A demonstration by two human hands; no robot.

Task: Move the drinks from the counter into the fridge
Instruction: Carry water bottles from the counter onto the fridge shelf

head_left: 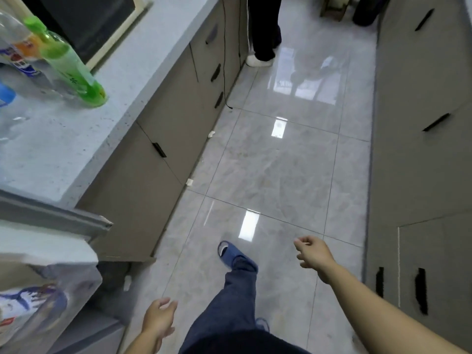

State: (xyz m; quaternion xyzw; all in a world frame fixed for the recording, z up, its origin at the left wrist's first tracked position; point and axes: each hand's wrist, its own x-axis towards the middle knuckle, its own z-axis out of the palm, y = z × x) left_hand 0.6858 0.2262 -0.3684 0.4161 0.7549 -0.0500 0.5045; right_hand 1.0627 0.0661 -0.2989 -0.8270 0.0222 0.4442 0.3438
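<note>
On the grey counter (76,139) at the upper left stand several drinks: a green bottle (74,70) with a green cap, a clear bottle with a blue and orange label (18,47), and a clear bottle with a blue cap (6,95) at the left edge. The open fridge door (51,221) juts out at the lower left, with a labelled bottle (30,302) in the fridge below it. My left hand (158,318) hangs empty with relaxed fingers over the floor. My right hand (313,252) is held out, fingers loosely curled, holding nothing.
Beige cabinets (163,139) with black handles run under the counter, and more cabinets (419,149) line the right. A glossy tiled floor (281,162) lies between. Another person's legs (263,34) stand at the far end. A black cable (224,72) hangs down the cabinet front.
</note>
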